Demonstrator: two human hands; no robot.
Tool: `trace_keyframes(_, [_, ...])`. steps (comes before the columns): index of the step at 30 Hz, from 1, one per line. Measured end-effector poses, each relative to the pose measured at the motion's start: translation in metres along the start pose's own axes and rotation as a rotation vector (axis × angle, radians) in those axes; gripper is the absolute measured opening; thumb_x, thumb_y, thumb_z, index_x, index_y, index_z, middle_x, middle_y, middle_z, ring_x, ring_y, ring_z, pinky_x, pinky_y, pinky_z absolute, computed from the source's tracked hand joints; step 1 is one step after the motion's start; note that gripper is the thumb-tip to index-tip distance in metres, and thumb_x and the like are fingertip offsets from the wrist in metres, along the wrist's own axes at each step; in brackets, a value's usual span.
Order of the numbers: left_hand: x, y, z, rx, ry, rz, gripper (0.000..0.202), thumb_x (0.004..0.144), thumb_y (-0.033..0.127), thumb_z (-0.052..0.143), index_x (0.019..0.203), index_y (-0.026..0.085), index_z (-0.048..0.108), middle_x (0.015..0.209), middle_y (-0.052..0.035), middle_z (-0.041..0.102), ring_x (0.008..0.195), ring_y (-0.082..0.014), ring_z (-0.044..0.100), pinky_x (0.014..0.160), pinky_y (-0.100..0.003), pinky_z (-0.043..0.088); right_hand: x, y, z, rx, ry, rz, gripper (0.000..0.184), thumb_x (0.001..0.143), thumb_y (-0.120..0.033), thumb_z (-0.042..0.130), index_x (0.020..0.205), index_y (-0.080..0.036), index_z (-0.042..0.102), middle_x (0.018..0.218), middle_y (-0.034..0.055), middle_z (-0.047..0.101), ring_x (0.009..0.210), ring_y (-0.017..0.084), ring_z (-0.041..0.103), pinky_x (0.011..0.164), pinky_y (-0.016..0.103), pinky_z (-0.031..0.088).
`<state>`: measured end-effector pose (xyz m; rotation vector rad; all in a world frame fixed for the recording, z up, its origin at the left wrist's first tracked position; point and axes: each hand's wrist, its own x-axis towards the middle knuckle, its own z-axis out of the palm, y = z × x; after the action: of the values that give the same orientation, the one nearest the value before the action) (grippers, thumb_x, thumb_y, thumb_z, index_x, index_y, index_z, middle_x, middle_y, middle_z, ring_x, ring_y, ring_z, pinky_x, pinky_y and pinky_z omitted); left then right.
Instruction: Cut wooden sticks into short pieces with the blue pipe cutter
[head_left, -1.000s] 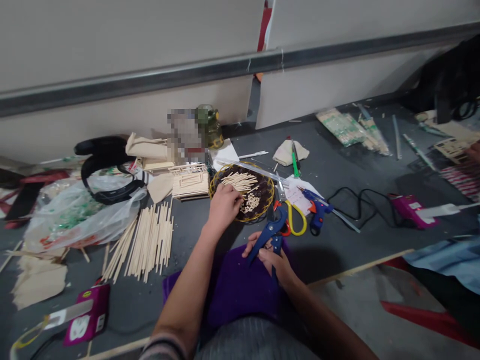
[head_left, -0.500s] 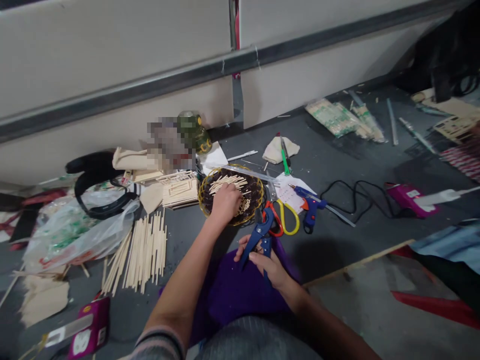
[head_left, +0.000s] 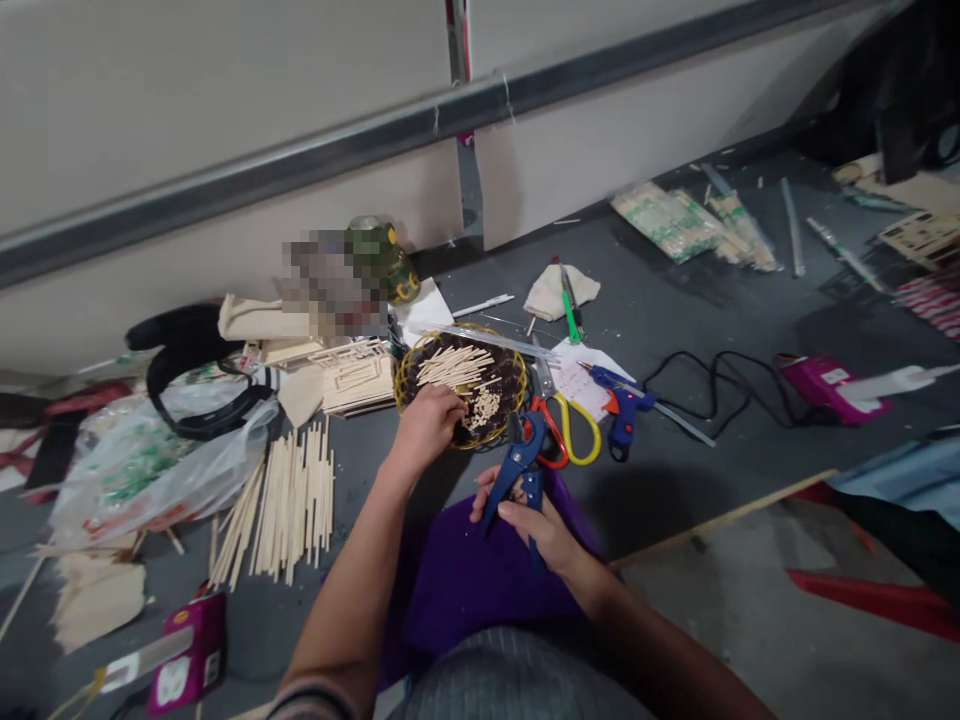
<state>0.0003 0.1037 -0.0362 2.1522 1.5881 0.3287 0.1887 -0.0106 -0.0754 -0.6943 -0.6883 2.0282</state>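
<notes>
My left hand (head_left: 429, 428) is at the near left rim of a dark woven basket (head_left: 516, 385) with a yellow edge. Its fingers are curled together, and whatever may be between them is hidden. Inside the basket lie thin short wooden sticks (head_left: 454, 366) and a small heap of tiny cut wooden pieces (head_left: 482, 408). My right hand (head_left: 546, 525) is wrapped around a blue-handled hand cutter (head_left: 517, 462), held over purple cloth (head_left: 457, 580) at my lap. Scissors (head_left: 581, 430) with red and yellow handles lie just beyond the cutter.
Long wooden sticks (head_left: 296, 500) lie left, beside a plastic bag (head_left: 172, 450). Right of the scissors are a blue glue gun (head_left: 622, 415) and its black cable. A green utility knife (head_left: 573, 315) rests on a cloth. Magenta boxes (head_left: 191, 650) and a jar (head_left: 401, 275) stand around.
My left hand has drawn back from the middle of the basket toward its near left rim, uncovering the tiny cut pieces. My right hand still holds the cutter in about the same place.
</notes>
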Motion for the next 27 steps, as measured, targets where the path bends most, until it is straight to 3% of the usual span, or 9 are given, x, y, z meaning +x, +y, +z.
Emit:
trace_keyframes(5, [0.002, -0.005, -0.005, 0.181, 0.047, -0.062, 0.029, 0.086, 0.01, 0.048, 0.098, 0.019, 0.072, 0.098, -0.0093, 0.068, 0.099, -0.0264, 0.056, 0.089, -0.038, 0.044, -0.002, 0.0, 0.001, 0.003, 0.017, 0.014, 0.032, 0.08, -0.032, 0.068, 0.109, -0.021, 0.06, 0.093, 0.0047, 0.069, 0.084, 0.021, 0.066, 0.083, 0.038, 0.05])
trace_keyframes(11, [0.011, -0.007, -0.003, 0.309, 0.024, -0.077, 0.02, 0.084, 0.012, 0.053, 0.089, 0.019, 0.071, 0.096, -0.0122, 0.066, 0.1, -0.0303, 0.055, 0.085, -0.041, 0.045, -0.002, 0.0, 0.002, 0.002, 0.01, 0.007, 0.032, 0.081, -0.031, 0.067, 0.11, -0.021, 0.061, 0.092, 0.0046, 0.069, 0.083, 0.02, 0.066, 0.085, 0.038, 0.049])
trace_keyframes(16, [0.013, -0.009, -0.003, 0.308, 0.06, -0.099, 0.017, 0.086, 0.013, 0.052, 0.08, 0.02, 0.066, 0.093, -0.0115, 0.067, 0.097, -0.0293, 0.055, 0.081, -0.039, 0.044, -0.001, 0.002, 0.0, -0.005, 0.017, 0.008, 0.033, 0.081, -0.032, 0.068, 0.111, -0.021, 0.061, 0.092, 0.0051, 0.069, 0.084, 0.021, 0.066, 0.084, 0.039, 0.05])
trace_keyframes(21, [0.01, -0.017, -0.017, 0.226, 0.187, -0.191, 0.013, 0.087, 0.017, 0.051, 0.083, 0.021, 0.063, 0.088, -0.008, 0.068, 0.091, -0.0259, 0.058, 0.078, -0.036, 0.043, -0.001, 0.004, -0.003, -0.018, 0.001, -0.001, 0.034, 0.081, -0.032, 0.068, 0.111, -0.021, 0.06, 0.093, 0.0056, 0.069, 0.084, 0.022, 0.066, 0.084, 0.04, 0.05])
trace_keyframes(27, [0.022, -0.016, -0.026, 0.259, 0.227, -0.243, 0.013, 0.088, 0.019, 0.051, 0.085, 0.022, 0.064, 0.093, -0.0082, 0.068, 0.094, -0.026, 0.058, 0.076, -0.034, 0.041, 0.0, 0.006, -0.007, -0.03, -0.001, 0.014, 0.032, 0.082, -0.031, 0.066, 0.112, -0.021, 0.06, 0.093, 0.0051, 0.069, 0.085, 0.021, 0.066, 0.082, 0.037, 0.049])
